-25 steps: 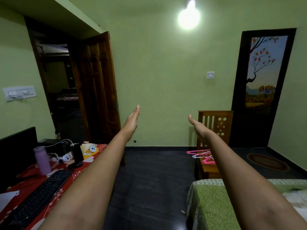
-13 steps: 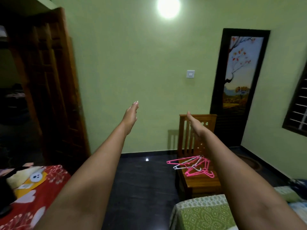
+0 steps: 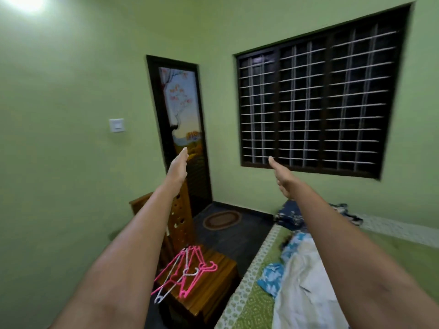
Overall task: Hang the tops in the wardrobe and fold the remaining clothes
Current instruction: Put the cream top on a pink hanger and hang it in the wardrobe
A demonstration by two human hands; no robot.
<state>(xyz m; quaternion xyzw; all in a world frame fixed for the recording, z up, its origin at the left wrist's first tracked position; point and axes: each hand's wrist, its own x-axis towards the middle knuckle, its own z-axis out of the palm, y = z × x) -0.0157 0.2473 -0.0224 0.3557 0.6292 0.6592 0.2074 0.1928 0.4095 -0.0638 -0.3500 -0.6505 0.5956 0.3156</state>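
Two bare arms reach forward, the left hand (image 3: 178, 166) and right hand (image 3: 281, 175) both flat with straight fingers, holding nothing. Pink and white hangers (image 3: 184, 273) lie on a wooden chair (image 3: 211, 295) below. Clothes (image 3: 301, 276) lie heaped on the green bed (image 3: 249, 302) at right.

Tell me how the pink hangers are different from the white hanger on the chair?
The pink hangers are several, bright pink, and make up most of the pile; the white hanger looks like just one, pale, with its end poking off the wooden chair's front edge. Both kinds are thin, lie tangled together on the seat, and carry no clothes.
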